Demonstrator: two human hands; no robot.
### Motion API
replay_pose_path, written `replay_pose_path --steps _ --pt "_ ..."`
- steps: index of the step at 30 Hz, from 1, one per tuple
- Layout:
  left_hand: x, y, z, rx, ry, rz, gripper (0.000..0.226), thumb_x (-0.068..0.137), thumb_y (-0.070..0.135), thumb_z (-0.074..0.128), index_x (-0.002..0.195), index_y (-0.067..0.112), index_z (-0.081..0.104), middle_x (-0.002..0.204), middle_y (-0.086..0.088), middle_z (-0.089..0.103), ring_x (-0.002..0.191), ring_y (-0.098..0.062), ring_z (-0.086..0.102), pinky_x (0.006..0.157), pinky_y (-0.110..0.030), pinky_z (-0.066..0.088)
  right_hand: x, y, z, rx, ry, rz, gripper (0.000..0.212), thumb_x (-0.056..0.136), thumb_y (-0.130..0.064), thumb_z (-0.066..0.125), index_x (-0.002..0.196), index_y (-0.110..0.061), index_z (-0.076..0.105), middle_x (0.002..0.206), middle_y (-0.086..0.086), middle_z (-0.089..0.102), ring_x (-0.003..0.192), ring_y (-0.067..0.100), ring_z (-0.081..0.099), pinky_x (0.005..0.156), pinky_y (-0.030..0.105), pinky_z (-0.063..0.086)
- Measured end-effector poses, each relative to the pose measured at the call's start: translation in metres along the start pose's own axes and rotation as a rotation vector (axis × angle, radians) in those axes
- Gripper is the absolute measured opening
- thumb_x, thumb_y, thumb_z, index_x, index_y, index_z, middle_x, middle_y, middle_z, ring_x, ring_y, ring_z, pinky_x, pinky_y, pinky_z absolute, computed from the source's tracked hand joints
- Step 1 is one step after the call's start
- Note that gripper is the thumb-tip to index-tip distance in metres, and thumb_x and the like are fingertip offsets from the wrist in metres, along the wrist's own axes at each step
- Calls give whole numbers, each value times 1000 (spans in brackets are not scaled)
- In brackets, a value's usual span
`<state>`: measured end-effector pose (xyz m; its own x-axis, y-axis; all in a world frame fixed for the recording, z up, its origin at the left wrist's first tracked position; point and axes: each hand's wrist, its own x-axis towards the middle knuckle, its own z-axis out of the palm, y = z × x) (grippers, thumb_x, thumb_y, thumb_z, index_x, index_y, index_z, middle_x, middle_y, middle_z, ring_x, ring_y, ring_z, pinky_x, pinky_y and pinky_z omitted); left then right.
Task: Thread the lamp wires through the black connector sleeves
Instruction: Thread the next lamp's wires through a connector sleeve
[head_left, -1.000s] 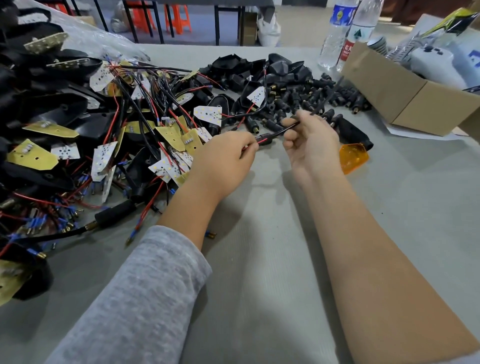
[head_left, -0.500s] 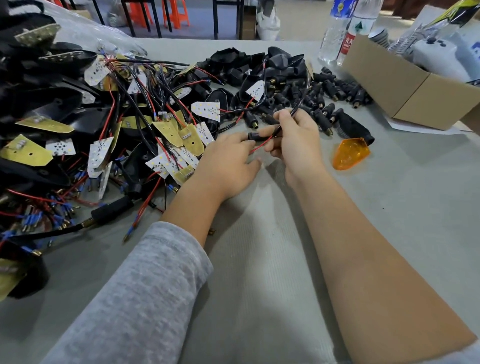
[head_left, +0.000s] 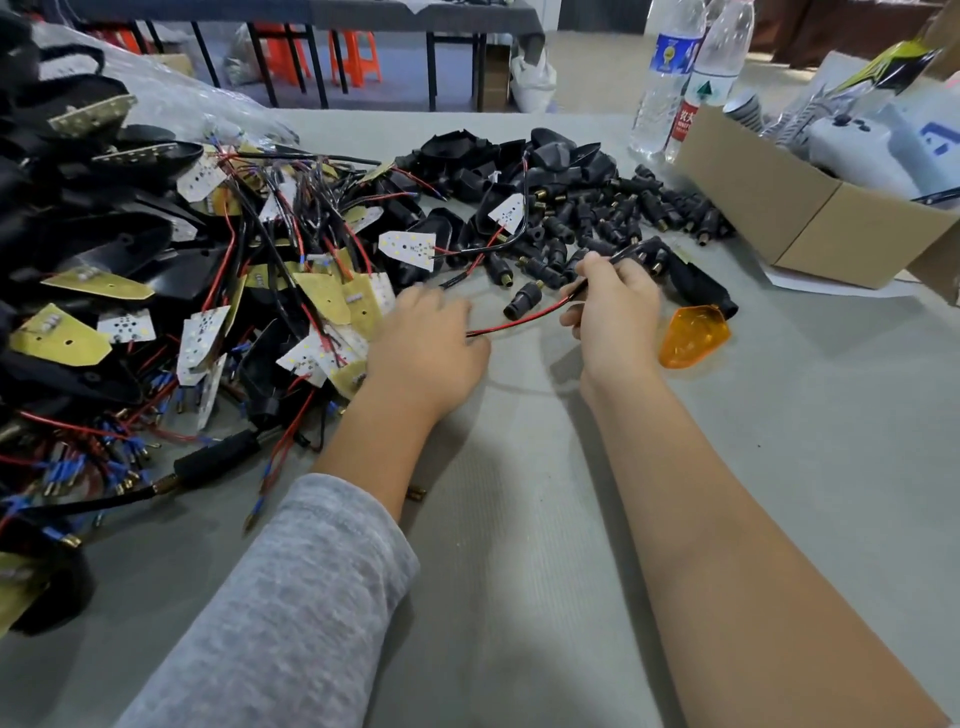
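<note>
A red and black lamp wire stretches between my two hands above the grey table. My left hand holds its near end with curled fingers. My right hand pinches the wire farther along, and the black part runs on past my fingers toward the back right. One black connector sleeve lies just behind the wire between my hands; whether it touches the wire I cannot tell. Several more sleeves are heaped behind my right hand.
A tangle of wired lamp boards and black housings fills the left side. An orange lens and a black housing lie right of my right hand. A cardboard box and two water bottles stand at the back right.
My hands have drawn apart, the left going left and the right going right, so the wire is now stretched between them. The sleeve is no longer in my left fingers.
</note>
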<state>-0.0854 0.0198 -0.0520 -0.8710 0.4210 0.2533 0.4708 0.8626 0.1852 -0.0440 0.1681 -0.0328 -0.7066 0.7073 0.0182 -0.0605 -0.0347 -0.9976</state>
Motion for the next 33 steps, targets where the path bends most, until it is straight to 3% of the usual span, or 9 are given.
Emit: replay_pose_path --steps 3,6,10,14,17,24,26,29,33 --pt "5 -15 -10 -16 86 -174 30 91 25 50 107 1 56 120 -18 52 121 -33 41 103 -38 27 -1 2 2 -40 -7 -7 16 95 -26 54 87 -12 54 70 3 56 54 15 50 51 24 35" --pt "7 -23 -18 -70 162 -252 14 86 14 49 90 1 54 109 -20 55 110 -35 46 95 -37 27 -3 1 3 -38 -16 -23 20 94 -27 55 81 -12 52 68 0 53 56 16 50 46 18 36" --pt "0 -17 -16 -128 201 -252 34 90 14 47 116 3 64 122 -17 56 120 -34 42 99 -36 30 -6 2 4 -20 -5 -50 29 94 -27 55 69 -17 42 62 -5 47 53 13 48 53 24 35" --pt "1 -3 -20 -188 302 -212 31 92 18 47 113 14 69 124 -7 58 122 -30 40 94 -36 38 -7 3 6 -61 -23 -57 29 94 -28 54 70 -17 41 58 -6 45 51 11 47 52 25 34" --pt "16 5 -23 -140 273 -148 31 91 23 47 113 20 68 131 -3 56 132 -27 33 105 -39 33 -6 5 8 -117 -44 -66 28 93 -32 53 73 -17 41 64 1 46 59 15 47 56 29 34" --pt "56 -6 -20 -103 108 -261 59 97 30 42 151 17 24 159 -8 26 150 -28 5 120 -48 9 -3 7 9 -125 -66 -92 29 93 -32 54 73 -17 39 66 2 41 62 17 43 56 31 31" --pt "58 -15 -14 -59 71 -249 51 100 31 35 150 21 30 156 -6 31 147 -29 15 117 -48 15 -3 8 10 -129 -69 -97 29 92 -32 54 73 -17 40 68 4 41 63 18 43 57 32 30" --pt "58 -17 -8 43 168 -260 42 101 35 36 134 16 52 138 -10 49 131 -33 36 106 -47 27 -1 8 12 -130 -66 -100 31 92 -32 54 70 -17 38 66 3 42 63 19 45 58 32 31" --pt "61 -14 -11 -22 211 -332 36 96 41 46 120 25 67 122 -10 60 125 -35 40 101 -45 30 -1 9 13 -144 -81 -106 30 92 -32 55 70 -17 41 69 4 48 65 21 47 62 33 35"
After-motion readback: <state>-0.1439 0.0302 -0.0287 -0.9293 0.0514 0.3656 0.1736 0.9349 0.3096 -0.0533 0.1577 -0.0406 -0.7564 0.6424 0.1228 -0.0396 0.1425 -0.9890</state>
